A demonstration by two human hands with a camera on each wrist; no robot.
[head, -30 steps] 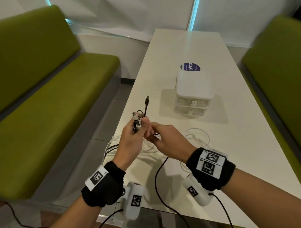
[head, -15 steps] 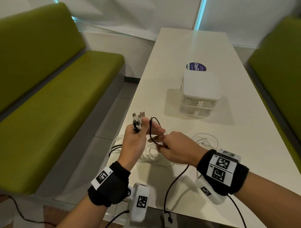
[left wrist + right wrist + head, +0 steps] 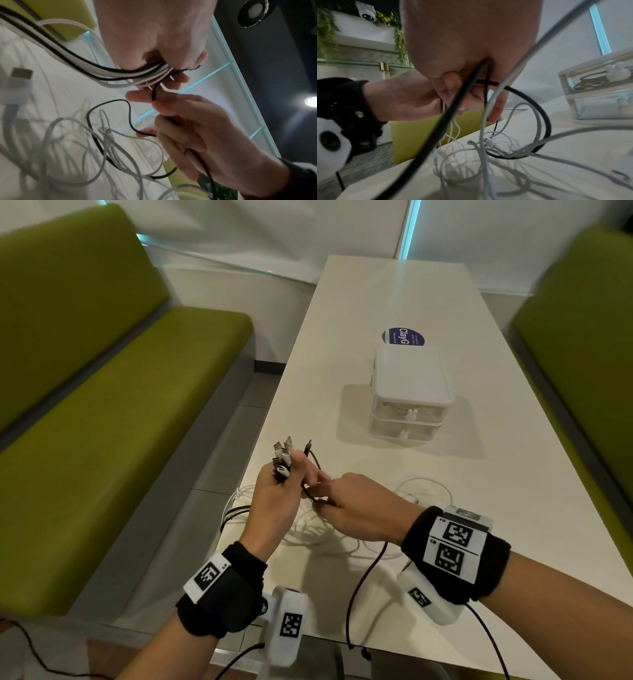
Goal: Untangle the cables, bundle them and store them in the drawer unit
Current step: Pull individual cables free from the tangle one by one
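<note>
The left hand (image 3: 274,501) clutched a bunch of cable ends (image 3: 282,458); the right hand (image 3: 363,511) pinched a black cable (image 3: 356,587) over the worktop (image 3: 394,292).

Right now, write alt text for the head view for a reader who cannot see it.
The left hand grips a bunch of cable ends upright while the right hand pinches a black cable beside it. Loose white cables lie on the white table; a small drawer unit stands beyond.
</note>
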